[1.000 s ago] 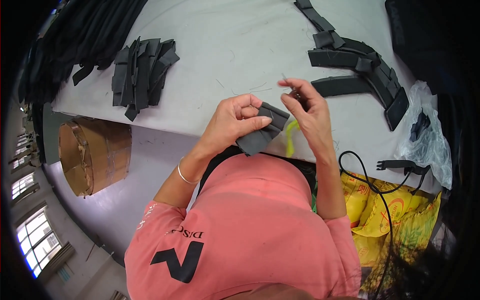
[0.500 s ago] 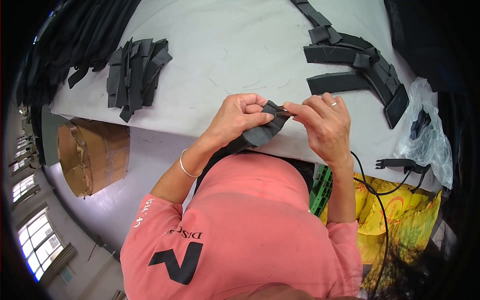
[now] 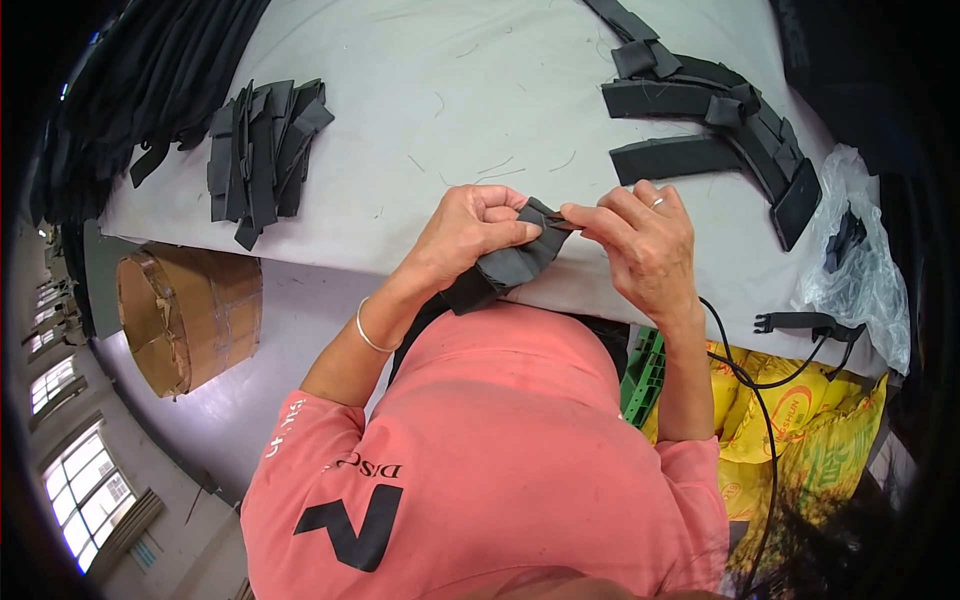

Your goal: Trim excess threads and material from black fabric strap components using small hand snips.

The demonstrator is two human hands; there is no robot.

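A dark grey fabric strip (image 3: 518,262) is pinched by my left hand (image 3: 462,235) at the table's near edge, and its lower part hangs toward my body. My right hand (image 3: 648,245) is closed on a thin, brownish-dark tool (image 3: 570,222), mostly hidden by the fingers. That tool's tip touches the folded end of the strip, just right of my left fingertips. What kind of tool it is, I cannot make out.
Dark strips lie heaped (image 3: 262,155) at the table's left, and more padded strips (image 3: 680,155) at the right. Nearby are a clear plastic bag (image 3: 868,270), a buckled strap (image 3: 805,322) and a black cable (image 3: 765,420). A cardboard container (image 3: 215,315) stands on the floor; yellow sacks (image 3: 800,430) sit lower right.
Both hands and the strip have shifted slightly left in the picture. The tool still meets the strip's end, and both grips are unchanged.
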